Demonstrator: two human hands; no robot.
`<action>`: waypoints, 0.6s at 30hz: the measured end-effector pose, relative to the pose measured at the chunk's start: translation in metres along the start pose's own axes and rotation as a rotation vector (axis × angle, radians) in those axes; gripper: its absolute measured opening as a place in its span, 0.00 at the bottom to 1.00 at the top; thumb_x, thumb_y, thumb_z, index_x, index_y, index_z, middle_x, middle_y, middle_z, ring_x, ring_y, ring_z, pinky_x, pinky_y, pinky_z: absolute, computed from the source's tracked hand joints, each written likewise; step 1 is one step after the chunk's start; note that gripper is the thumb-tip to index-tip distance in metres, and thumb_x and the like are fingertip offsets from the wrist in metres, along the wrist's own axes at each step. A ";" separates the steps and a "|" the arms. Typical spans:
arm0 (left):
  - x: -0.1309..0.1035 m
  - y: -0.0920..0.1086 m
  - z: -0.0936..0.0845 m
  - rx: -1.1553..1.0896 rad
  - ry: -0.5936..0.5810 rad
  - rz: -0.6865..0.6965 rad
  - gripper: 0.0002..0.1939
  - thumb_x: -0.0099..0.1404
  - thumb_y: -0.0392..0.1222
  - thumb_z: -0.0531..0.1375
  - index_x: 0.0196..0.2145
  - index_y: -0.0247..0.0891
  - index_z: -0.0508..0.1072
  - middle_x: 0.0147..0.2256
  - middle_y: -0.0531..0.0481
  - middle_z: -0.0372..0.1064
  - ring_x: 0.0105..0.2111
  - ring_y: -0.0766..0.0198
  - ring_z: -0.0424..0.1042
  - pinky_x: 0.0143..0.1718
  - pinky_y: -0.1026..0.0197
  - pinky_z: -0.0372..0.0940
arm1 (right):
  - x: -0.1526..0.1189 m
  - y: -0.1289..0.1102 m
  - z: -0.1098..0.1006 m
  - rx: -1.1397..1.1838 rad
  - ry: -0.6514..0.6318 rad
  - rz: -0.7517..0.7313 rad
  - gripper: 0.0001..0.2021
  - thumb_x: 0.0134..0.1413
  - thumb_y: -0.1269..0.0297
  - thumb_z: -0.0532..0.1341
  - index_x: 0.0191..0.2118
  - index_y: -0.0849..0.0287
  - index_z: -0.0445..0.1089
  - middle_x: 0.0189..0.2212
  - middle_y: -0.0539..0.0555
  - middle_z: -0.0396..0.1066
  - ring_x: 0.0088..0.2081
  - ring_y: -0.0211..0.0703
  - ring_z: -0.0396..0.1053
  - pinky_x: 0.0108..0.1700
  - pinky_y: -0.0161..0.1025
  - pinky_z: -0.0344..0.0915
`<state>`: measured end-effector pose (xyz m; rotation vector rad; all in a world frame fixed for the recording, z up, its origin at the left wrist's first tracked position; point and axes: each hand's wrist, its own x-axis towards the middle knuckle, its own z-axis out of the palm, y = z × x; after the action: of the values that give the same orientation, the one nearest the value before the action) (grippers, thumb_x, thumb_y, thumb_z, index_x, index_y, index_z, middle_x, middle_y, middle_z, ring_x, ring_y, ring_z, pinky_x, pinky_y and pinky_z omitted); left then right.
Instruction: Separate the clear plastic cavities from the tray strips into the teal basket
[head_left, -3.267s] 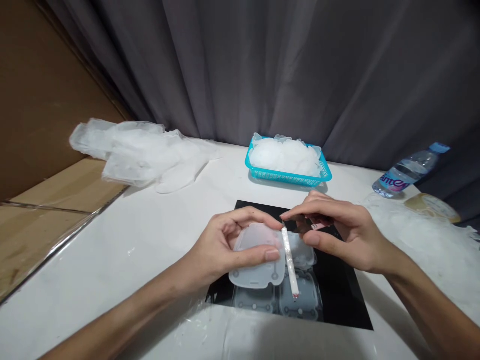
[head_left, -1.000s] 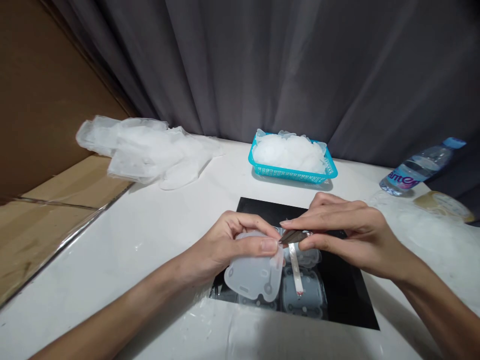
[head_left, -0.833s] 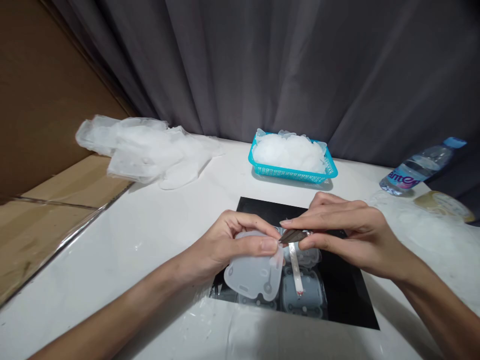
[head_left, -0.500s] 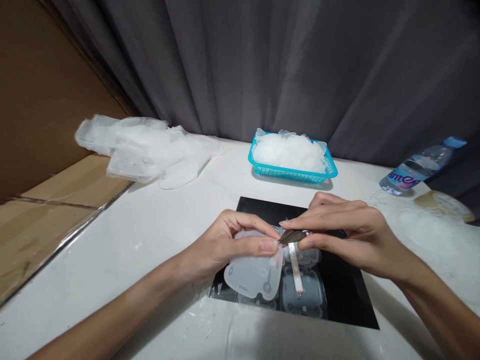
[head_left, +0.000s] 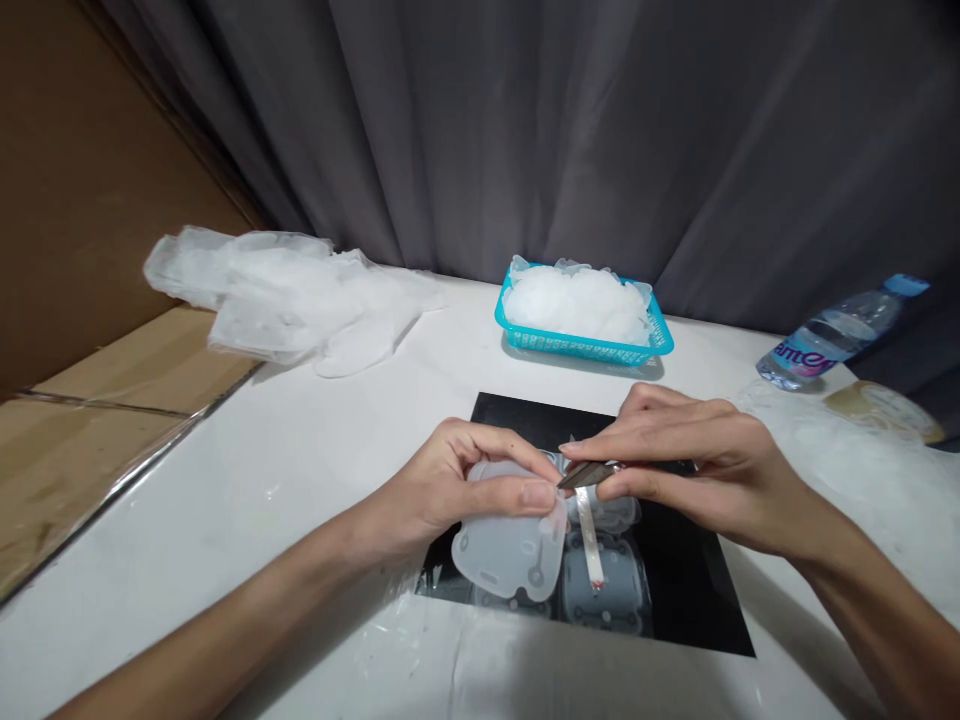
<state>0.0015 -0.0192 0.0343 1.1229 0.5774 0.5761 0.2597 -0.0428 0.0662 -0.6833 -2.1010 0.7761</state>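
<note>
Between its thumb and fingers, my left hand (head_left: 480,475) pinches a translucent, rounded plastic piece (head_left: 510,548) by its upper right edge. My right hand (head_left: 675,450) grips metal tweezers (head_left: 589,474), whose tip touches the piece's edge beside my left thumb. Beneath both hands lies a black sheet (head_left: 694,570) on the white table. More translucent pieces (head_left: 606,580) rest on that sheet, and a narrow white strip (head_left: 589,540) lies across them. The plastic piece covers part of the ones below it.
A blue basket (head_left: 581,346) full of translucent pieces stands at the back. White plastic bags (head_left: 300,300) lie back left beside cardboard (head_left: 127,360). At the right are a water bottle (head_left: 836,335), a tape roll (head_left: 885,410) and clear plastic (head_left: 847,480).
The camera view has shifted slightly. The plastic piece has tilted a little in my left hand, while both hands keep nearly the same pose.
</note>
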 end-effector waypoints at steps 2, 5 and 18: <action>0.000 0.000 0.000 0.005 -0.013 0.011 0.02 0.63 0.40 0.73 0.36 0.44 0.86 0.33 0.54 0.83 0.29 0.73 0.77 0.30 0.76 0.69 | 0.000 -0.001 0.000 0.004 -0.003 0.000 0.22 0.61 0.74 0.69 0.59 0.51 0.76 0.39 0.48 0.83 0.35 0.39 0.72 0.42 0.43 0.67; 0.000 0.002 0.001 0.011 -0.021 0.015 0.02 0.64 0.40 0.72 0.36 0.44 0.86 0.33 0.54 0.83 0.30 0.73 0.77 0.31 0.76 0.69 | 0.000 -0.001 0.000 0.007 -0.009 0.009 0.21 0.61 0.74 0.70 0.58 0.51 0.77 0.39 0.48 0.83 0.35 0.39 0.72 0.42 0.42 0.68; 0.000 0.003 0.002 -0.015 -0.013 0.006 0.03 0.63 0.39 0.73 0.36 0.43 0.87 0.33 0.51 0.83 0.30 0.70 0.79 0.32 0.73 0.70 | -0.002 0.003 -0.001 0.005 0.009 0.038 0.18 0.62 0.68 0.70 0.56 0.49 0.78 0.32 0.50 0.81 0.33 0.41 0.70 0.40 0.44 0.68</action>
<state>0.0027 -0.0198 0.0376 1.1141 0.5580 0.5774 0.2629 -0.0419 0.0634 -0.7241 -2.0828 0.7975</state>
